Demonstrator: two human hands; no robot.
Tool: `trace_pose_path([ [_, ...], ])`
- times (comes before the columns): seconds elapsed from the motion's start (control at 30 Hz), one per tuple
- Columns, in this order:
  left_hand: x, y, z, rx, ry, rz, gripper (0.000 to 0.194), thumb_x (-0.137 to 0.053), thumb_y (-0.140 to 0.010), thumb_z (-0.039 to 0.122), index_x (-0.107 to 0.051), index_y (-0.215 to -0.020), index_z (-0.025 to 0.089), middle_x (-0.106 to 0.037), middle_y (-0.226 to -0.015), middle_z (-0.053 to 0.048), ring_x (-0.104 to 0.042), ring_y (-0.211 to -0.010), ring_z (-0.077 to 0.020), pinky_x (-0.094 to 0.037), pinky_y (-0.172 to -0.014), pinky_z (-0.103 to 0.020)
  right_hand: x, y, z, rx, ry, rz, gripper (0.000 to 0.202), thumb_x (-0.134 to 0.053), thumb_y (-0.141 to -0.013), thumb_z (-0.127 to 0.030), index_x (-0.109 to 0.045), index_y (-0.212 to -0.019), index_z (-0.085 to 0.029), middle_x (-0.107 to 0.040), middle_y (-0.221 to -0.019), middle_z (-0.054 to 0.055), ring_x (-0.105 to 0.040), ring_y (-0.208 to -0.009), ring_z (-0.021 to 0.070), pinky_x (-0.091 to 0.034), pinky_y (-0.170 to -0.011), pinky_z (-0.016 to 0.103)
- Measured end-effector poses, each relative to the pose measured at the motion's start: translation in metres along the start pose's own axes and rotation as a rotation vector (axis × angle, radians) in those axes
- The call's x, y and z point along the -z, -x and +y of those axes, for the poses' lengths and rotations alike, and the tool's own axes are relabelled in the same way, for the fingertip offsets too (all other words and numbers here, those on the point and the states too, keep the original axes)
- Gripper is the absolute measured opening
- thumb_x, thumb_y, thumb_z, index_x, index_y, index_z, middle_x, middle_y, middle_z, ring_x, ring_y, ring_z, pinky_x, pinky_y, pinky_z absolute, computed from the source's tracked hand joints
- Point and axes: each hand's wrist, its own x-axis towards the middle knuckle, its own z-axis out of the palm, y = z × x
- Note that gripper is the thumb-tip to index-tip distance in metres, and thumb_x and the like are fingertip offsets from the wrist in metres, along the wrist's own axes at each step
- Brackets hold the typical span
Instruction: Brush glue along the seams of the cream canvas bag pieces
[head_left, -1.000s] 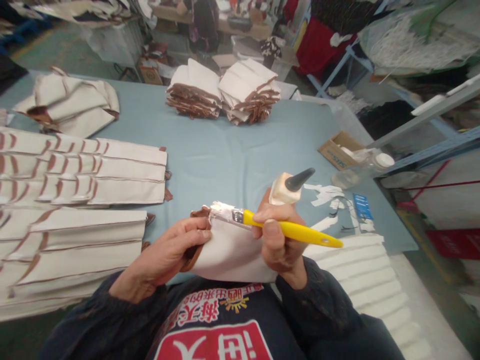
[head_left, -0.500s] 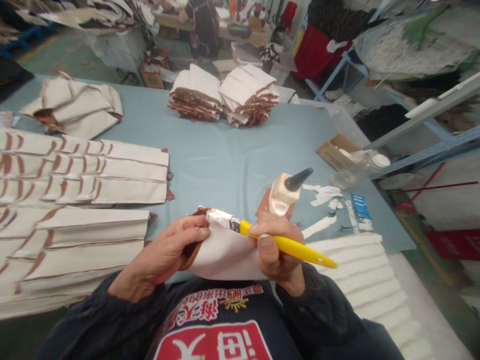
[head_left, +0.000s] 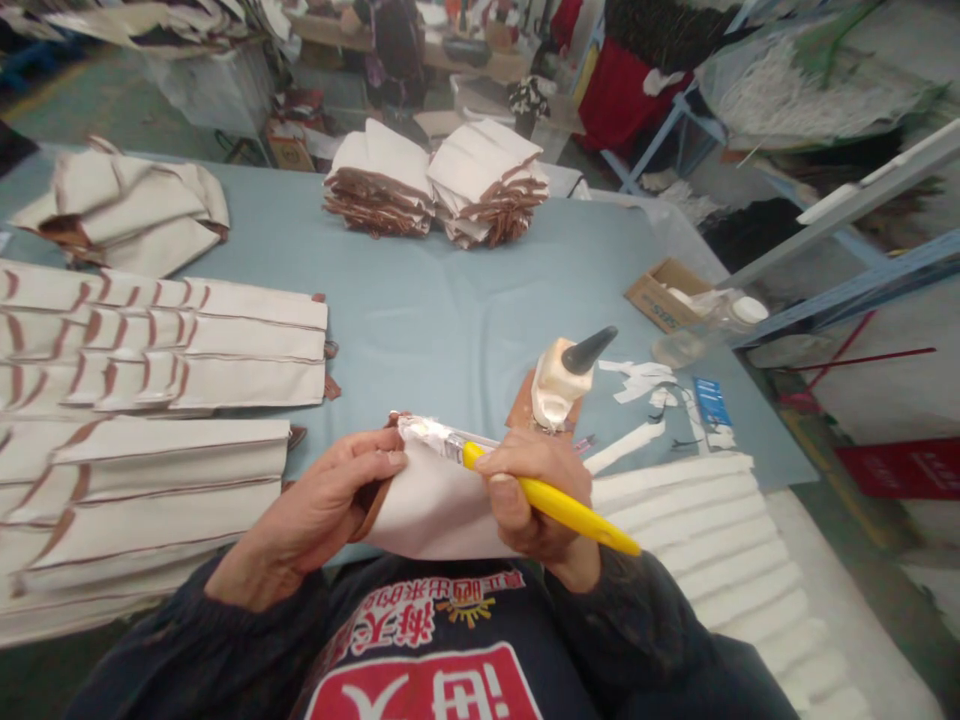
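Note:
My right hand grips a yellow-handled brush, its bristles coated in a white paste. The bristle end rests at the upper edge of a white fabric piece with a brown border, close to my left fingertips. My left hand pinches the left edge of this piece between thumb and fingers. Just beyond my right hand stands a cream-coloured, crusted glue bottle with a dark conical tip, on a brown patch. The lower part of the fabric is hidden behind my right hand.
Rows of overlapping white pieces with brown edges cover the table's left side. Two stacks stand at the back, near a crumpled fabric heap. White strips, a cardboard box and a clear jar lie right.
The brush has moved slightly left along the fabric's upper edge, my right hand with it. My left hand keeps its hold. The whole view has shifted a little.

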Motion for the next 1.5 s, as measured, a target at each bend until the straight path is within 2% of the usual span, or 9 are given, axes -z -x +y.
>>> trace_pose_path([
  [0.17, 0.007, -0.001, -0.005, -0.010, -0.012, 0.065, 0.037, -0.097, -0.061, 0.034, -0.065, -0.067, 0.015, -0.063, -0.062, 0.002, -0.055, -0.055, -0.0104, -0.044, -0.052, -0.019, 0.013, 0.015, 0.007, -0.167, 0.038, 0.145, 0.014, -0.052, -0.103, -0.027, -0.066, -0.099, -0.027, -0.061, -0.065, -0.004, -0.058, -0.052, 0.0147, -0.049, -0.053, 0.032],
  [0.33, 0.009, 0.000, -0.010, -0.117, -0.267, 0.057, 0.027, -0.083, -0.078, 0.042, -0.074, -0.084, 0.018, -0.056, -0.059, 0.004, -0.053, -0.056, -0.0124, -0.047, -0.060, -0.023, 0.016, 0.014, -0.001, -0.224, -0.076, 0.205, 0.014, -0.055, -0.103, -0.031, -0.067, -0.098, -0.027, -0.058, -0.060, -0.005, -0.054, -0.047, 0.0141, -0.050, -0.051, 0.033],
  [0.63, 0.012, -0.005, -0.047, -1.063, -1.248, 0.119, 0.026, -0.053, -0.088, 0.007, -0.059, -0.069, 0.024, -0.066, -0.066, -0.002, -0.060, -0.063, -0.0178, -0.045, -0.065, -0.030, 0.016, -0.004, -0.017, -0.609, -0.153, 0.348, 0.025, -0.061, -0.101, -0.036, -0.066, -0.081, -0.022, -0.051, -0.044, -0.010, -0.045, -0.031, 0.0078, -0.037, -0.033, 0.019],
  [0.73, 0.016, -0.010, -0.052, -1.207, -1.437, 0.161, 0.028, -0.050, -0.090, 0.003, -0.063, -0.076, 0.024, -0.071, -0.068, -0.004, -0.063, -0.064, -0.0188, -0.045, -0.065, -0.031, 0.013, -0.004, -0.019, -0.642, -0.175, 0.316, 0.026, -0.063, -0.100, -0.038, -0.066, -0.080, -0.021, -0.052, -0.043, -0.010, -0.045, -0.030, 0.0076, -0.038, -0.032, 0.018],
  [0.9, 0.019, -0.015, -0.049, -1.227, -1.530, 0.193, 0.029, -0.050, -0.092, 0.003, -0.065, -0.079, 0.023, -0.072, -0.067, -0.004, -0.064, -0.064, -0.0198, -0.045, -0.064, -0.033, 0.004, -0.002, -0.018, -0.647, -0.178, 0.273, 0.025, -0.062, -0.101, -0.036, -0.066, -0.081, -0.021, -0.054, -0.044, -0.009, -0.050, -0.033, 0.0083, -0.042, -0.035, 0.018],
  [1.07, 0.024, -0.018, -0.053, -1.115, -1.446, 0.169, 0.031, -0.047, -0.089, 0.001, -0.065, -0.077, 0.023, -0.070, -0.068, -0.005, -0.064, -0.065, -0.0203, -0.045, -0.063, -0.033, -0.001, 0.009, -0.023, -0.742, -0.283, 0.069, 0.024, -0.057, -0.104, -0.034, -0.065, -0.086, -0.021, -0.050, -0.044, -0.010, -0.045, -0.031, 0.0081, -0.037, -0.033, 0.018],
  [1.23, 0.028, -0.023, -0.059, -1.109, -1.464, 0.178, 0.028, -0.050, -0.092, 0.004, -0.068, -0.082, 0.022, -0.069, -0.067, -0.005, -0.063, -0.065, -0.0201, -0.045, -0.062, -0.032, 0.000, 0.007, -0.009, -0.673, -0.108, 0.145, 0.027, -0.056, -0.104, -0.036, -0.065, -0.084, -0.022, -0.050, -0.046, -0.009, -0.045, -0.034, 0.0088, -0.038, -0.035, 0.020],
  [1.4, 0.031, -0.026, -0.061, -1.063, -1.417, 0.167, 0.028, -0.050, -0.093, 0.004, -0.068, -0.081, 0.023, -0.070, -0.069, -0.005, -0.064, -0.068, -0.0206, -0.045, -0.066, -0.033, -0.002, 0.011, -0.010, -0.679, -0.095, -0.033, 0.022, -0.056, -0.104, -0.032, -0.068, -0.089, -0.022, -0.046, -0.049, -0.009, -0.045, -0.039, 0.0099, -0.038, -0.037, 0.021],
  [1.5, 0.031, -0.028, -0.060, -1.104, -1.454, 0.178, 0.030, -0.049, -0.093, 0.004, -0.068, -0.081, 0.023, -0.070, -0.068, -0.005, -0.064, -0.067, -0.0205, -0.045, -0.065, -0.033, 0.000, 0.012, -0.009, -0.704, -0.109, -0.017, 0.021, -0.056, -0.104, -0.032, -0.068, -0.090, -0.023, -0.045, -0.049, -0.009, -0.044, -0.039, 0.0099, -0.036, -0.037, 0.021],
])
